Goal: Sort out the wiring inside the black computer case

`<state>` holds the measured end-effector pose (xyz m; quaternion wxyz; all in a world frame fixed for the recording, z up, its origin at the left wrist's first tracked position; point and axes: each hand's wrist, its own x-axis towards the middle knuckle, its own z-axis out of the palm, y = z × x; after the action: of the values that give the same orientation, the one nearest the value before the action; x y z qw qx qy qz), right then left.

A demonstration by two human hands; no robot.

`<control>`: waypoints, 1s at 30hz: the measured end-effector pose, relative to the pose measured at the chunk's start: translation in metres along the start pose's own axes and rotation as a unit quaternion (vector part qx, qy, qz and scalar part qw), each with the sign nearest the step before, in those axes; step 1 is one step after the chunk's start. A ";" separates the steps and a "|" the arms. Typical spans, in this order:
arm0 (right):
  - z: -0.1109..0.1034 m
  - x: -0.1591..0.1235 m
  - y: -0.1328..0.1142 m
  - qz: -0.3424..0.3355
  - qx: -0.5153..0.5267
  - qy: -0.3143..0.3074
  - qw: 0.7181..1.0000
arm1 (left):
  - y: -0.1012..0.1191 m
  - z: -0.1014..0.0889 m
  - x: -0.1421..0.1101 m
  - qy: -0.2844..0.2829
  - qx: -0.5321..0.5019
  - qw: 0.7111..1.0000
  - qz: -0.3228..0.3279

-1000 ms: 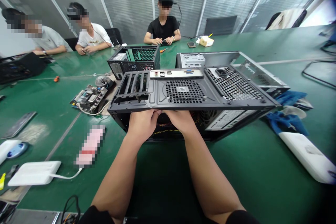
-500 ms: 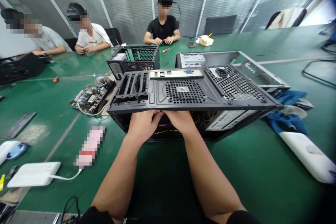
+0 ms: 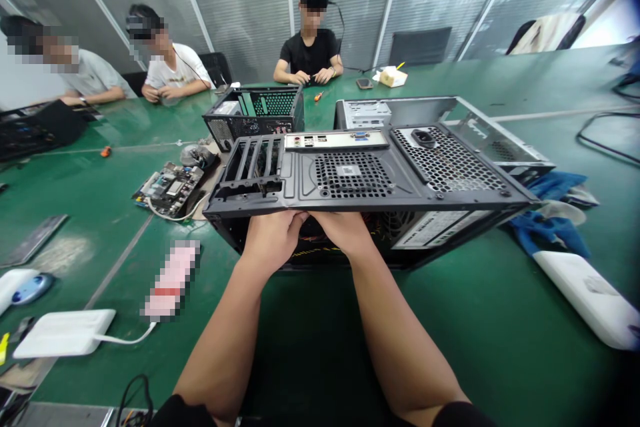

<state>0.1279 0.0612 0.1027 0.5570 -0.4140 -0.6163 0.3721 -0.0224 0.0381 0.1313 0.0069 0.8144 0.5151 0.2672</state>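
A black computer case [image 3: 300, 190] stands in front of me on the green table, its back panel facing up with slots, ports, a fan grille and a power supply. The side toward me is open. Both hands reach in through it: my left hand [image 3: 273, 235] and my right hand [image 3: 344, 230] sit close together under the panel's near edge. Their fingers are hidden inside, so what they touch cannot be made out. Dark wiring shows below them. To their right, inside the case, is the power supply's label [image 3: 433, 228].
Behind stand a second black case [image 3: 254, 110] and an open silver case [image 3: 415, 107]. A motherboard [image 3: 173, 187] lies left; a white power bank [image 3: 65, 332] is cabled to a blurred pink phone [image 3: 173, 280]. At right are blue gloves [image 3: 555, 230] and a white object [image 3: 585, 297]. Three people sit opposite.
Almost nothing differs. My hands stay inside the case, with at most a very slight shift of the right one. The case stays in place.
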 end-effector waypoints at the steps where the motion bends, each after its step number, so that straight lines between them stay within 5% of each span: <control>1: 0.000 0.000 0.000 0.001 -0.001 0.000 1.000 | 0.000 0.000 0.000 -0.001 -0.001 1.000 0.001; 18: 0.000 0.001 0.005 -0.006 -0.023 0.007 1.000 | 0.001 0.000 0.000 -0.001 -0.013 1.000 -0.005; 25: 0.000 0.002 0.006 -0.004 -0.042 0.016 0.999 | 0.006 -0.002 0.000 -0.022 -0.070 0.994 -0.079; 30: 0.000 0.001 0.007 -0.010 -0.041 0.014 0.999 | 0.003 -0.002 0.000 -0.025 -0.051 0.997 -0.052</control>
<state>0.1286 0.0649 0.0968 0.5517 -0.4352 -0.6276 0.3350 -0.0205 0.0361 0.1338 0.0756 0.7914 0.5423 0.2718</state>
